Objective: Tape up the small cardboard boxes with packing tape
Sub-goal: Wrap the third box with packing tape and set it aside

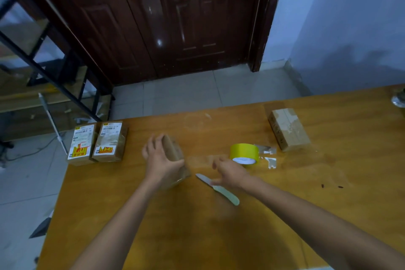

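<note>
Four small brown cardboard boxes sit on the orange-brown wooden table. Two labelled boxes with yellow-and-red stickers lie side by side at the far left edge, touching each other. A plain taped box rests well apart at the far right. The fourth small box is near the middle, tilted, with the left hand curled round it from the left, fingers over its top. Just right of it, the right hand hovers with fingers loosely spread, holding nothing, above a white-bladed knife with a pale green handle lying on the table. The yellow roll of packing tape lies just beyond that hand, with loose shiny clear tape scraps beside it on its right.
</note>
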